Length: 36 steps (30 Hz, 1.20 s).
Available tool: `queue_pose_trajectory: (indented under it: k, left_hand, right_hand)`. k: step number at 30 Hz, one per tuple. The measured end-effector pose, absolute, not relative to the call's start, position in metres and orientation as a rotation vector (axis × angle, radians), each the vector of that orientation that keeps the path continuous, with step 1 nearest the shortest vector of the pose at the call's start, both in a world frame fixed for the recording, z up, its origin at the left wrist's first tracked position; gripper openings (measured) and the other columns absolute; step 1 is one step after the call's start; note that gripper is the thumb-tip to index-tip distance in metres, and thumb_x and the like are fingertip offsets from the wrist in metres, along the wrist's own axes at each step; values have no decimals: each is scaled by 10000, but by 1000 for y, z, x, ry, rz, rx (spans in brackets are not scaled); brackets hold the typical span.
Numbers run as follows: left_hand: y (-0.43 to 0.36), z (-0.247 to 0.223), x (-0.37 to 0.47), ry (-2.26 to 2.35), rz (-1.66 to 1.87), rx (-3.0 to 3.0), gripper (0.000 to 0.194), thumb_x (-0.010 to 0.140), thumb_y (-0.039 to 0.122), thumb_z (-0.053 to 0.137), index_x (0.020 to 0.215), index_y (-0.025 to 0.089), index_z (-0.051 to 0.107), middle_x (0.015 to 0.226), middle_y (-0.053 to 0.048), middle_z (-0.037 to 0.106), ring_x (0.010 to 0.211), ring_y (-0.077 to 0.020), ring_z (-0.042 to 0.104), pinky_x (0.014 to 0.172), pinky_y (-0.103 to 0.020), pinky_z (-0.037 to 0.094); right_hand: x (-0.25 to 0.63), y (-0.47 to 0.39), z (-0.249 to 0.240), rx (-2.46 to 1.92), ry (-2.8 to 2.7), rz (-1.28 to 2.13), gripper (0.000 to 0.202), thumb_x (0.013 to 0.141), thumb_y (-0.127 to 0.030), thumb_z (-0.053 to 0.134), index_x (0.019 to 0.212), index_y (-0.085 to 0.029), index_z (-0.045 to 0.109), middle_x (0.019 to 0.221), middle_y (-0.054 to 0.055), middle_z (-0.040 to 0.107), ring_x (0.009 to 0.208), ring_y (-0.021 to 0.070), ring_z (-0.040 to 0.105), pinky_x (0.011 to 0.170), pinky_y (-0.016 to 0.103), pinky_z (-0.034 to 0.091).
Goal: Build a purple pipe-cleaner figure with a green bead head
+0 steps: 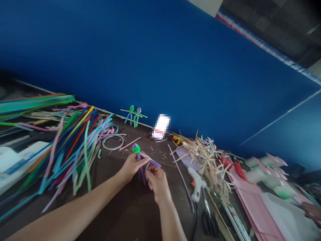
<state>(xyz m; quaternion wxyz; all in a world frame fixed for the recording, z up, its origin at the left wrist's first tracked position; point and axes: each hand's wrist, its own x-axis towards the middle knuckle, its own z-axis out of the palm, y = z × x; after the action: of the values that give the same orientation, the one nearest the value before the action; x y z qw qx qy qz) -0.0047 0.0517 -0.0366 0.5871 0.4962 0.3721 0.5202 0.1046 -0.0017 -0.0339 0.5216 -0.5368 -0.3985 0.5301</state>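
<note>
Between my hands is a small pipe-cleaner figure [136, 149] with a green and purple head and purple limbs. My left hand [132, 167] pinches its body just below the head, thumb across the front. The fingers of my right hand [154, 177] are closed on a purple pipe cleaner [153, 162] that sticks out to the figure's right. Part of the figure's body is covered by my fingers. Two finished-looking figures, a blue-legged one [129, 116] and a green one [136, 117], lean upright against the blue wall behind.
At left lies a heap of coloured pipe cleaners [75, 144] and a clear ring [112, 142]. On the right are a white glue gun [198, 185], black-handled scissors [210, 221], straw-like strips [200, 150] and pink sheets [253, 201]. A loose purple pipe cleaner [181, 175] lies beside my right hand.
</note>
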Motion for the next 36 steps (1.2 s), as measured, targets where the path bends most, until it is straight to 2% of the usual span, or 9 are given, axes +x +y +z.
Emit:
queue_pose_trajectory:
  k: [3, 7, 9, 12, 14, 17, 23, 28, 36]
  left_hand:
    - [51, -36, -5, 873, 1206, 1132, 173, 647, 295, 624, 641, 136, 558, 570, 15, 532, 560, -119, 494, 553, -232, 386]
    - [51, -37, -5, 859, 1217, 1112, 166, 655, 288, 619, 626, 139, 552, 541, 30, 518, 533, -104, 480, 550, -226, 368]
    - [53, -39, -4, 857, 1213, 1086, 167, 648, 284, 629, 622, 137, 553, 541, 30, 514, 533, -105, 479, 546, -224, 363]
    - [55, -41, -4, 837, 1197, 973, 183, 616, 278, 657, 623, 132, 547, 522, 37, 493, 506, -94, 457, 511, -212, 343]
    - [56, -41, -3, 800, 1152, 898, 196, 593, 268, 675, 608, 129, 537, 480, 57, 451, 456, -72, 411, 471, -198, 309]
    - [54, -38, -3, 732, 1046, 839, 210, 572, 250, 690, 590, 125, 523, 453, 72, 416, 416, -47, 355, 436, -185, 265]
    - [49, -35, -3, 678, 955, 858, 202, 602, 246, 673, 591, 122, 514, 436, 78, 380, 398, -36, 306, 411, -176, 217]
    - [49, -36, -2, 688, 974, 907, 194, 623, 253, 657, 592, 124, 515, 443, 76, 387, 404, -39, 317, 418, -177, 223]
    - [49, -33, -4, 727, 1060, 1130, 156, 647, 260, 636, 618, 126, 560, 539, 38, 495, 523, -84, 440, 537, -207, 335]
  right_hand:
    - [109, -3, -28, -1190, -869, 1461, 146, 629, -272, 565, 671, -140, 519, 472, -51, 531, 254, -4, 224, 277, 153, 94]
    - [113, -2, -27, -1125, -847, 1564, 189, 623, -252, 565, 766, -129, 546, 480, -31, 563, 252, -3, 212, 281, 151, 96]
    - [113, 0, -32, -1212, -881, 1406, 169, 633, -251, 557, 753, -133, 540, 476, -38, 548, 270, 9, 238, 287, 150, 129]
    - [113, 2, -40, -1395, -1015, 927, 166, 641, -208, 550, 794, -147, 532, 546, -39, 540, 385, 55, 398, 355, 158, 295]
    - [112, 2, -43, -1441, -1155, 650, 283, 642, -161, 543, 924, -159, 524, 688, -16, 561, 497, 79, 466, 459, 183, 391]
    - [110, -2, -40, -1447, -1346, 460, 429, 656, -112, 519, 1076, -189, 478, 867, 21, 551, 532, 83, 453, 523, 205, 421]
    - [110, -8, -26, -1479, -1575, 303, 255, 692, -97, 496, 915, -202, 559, 862, 25, 519, 616, 115, 488, 578, 222, 420]
    - [112, -10, -22, -1474, -1592, 288, 202, 722, -136, 508, 908, -201, 553, 872, 37, 521, 764, 156, 524, 674, 257, 427]
    - [114, -4, -29, -1449, -1351, 430, 112, 746, -255, 535, 769, -156, 580, 729, 32, 579, 685, 151, 540, 654, 256, 426]
